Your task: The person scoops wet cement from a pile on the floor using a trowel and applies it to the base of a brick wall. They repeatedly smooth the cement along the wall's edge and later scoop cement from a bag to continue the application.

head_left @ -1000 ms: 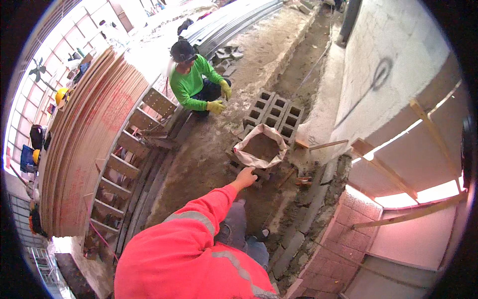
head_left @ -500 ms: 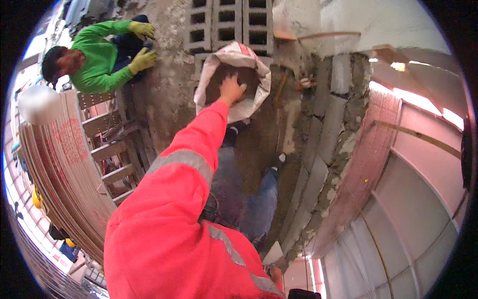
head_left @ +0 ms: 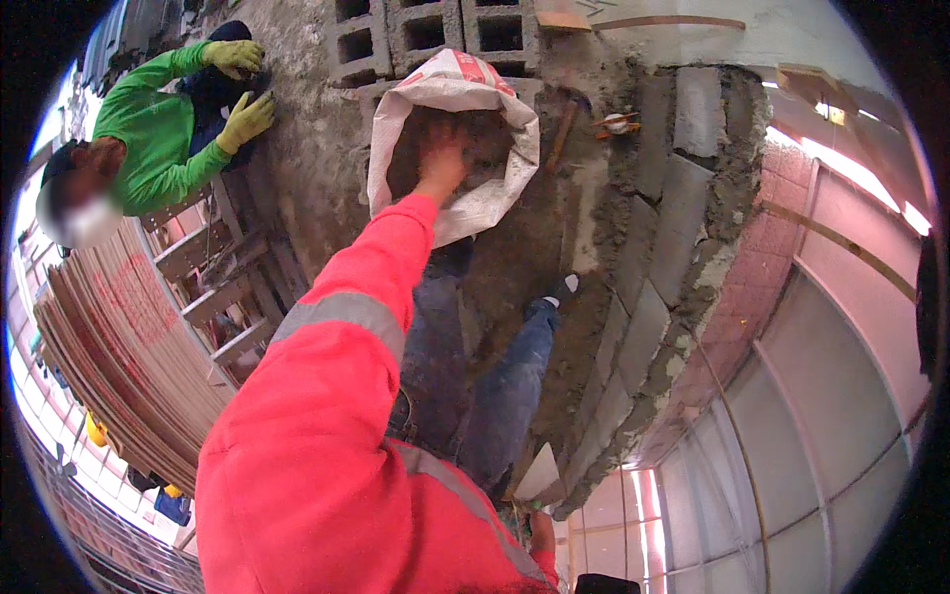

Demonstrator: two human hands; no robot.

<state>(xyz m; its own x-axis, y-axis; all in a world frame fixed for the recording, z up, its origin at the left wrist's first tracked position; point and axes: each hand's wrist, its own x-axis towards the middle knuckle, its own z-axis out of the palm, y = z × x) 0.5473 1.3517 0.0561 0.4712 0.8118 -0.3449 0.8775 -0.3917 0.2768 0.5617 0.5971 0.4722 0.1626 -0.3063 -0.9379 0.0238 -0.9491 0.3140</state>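
Observation:
My left hand [head_left: 442, 163] reaches down into an open white sack [head_left: 487, 210] with red marks, over the dark, loose, grainy material [head_left: 487, 144] inside. Motion smears its fingers, and I cannot make out whether they hold any of the material. Low in the picture, close to my body, my right hand [head_left: 541, 535] is closed at the handle of a trowel. The trowel's pale triangular blade [head_left: 537, 474] points up past my leg. My sleeve partly covers that hand.
Hollow concrete blocks [head_left: 426, 35] stand behind the sack. A hammer [head_left: 564, 131] and a small orange-and-white object [head_left: 617, 124] lie to its right, beside a low block wall [head_left: 653, 238] with mortar. A co-worker in green [head_left: 163, 119] with yellow gloves crouches at left, near stacked boards [head_left: 129, 317].
My left hand has moved within the sack, and its fingers look more blurred. The view has shifted, so the co-worker sits farther left and the wall farther right. The trowel blade shows more fully.

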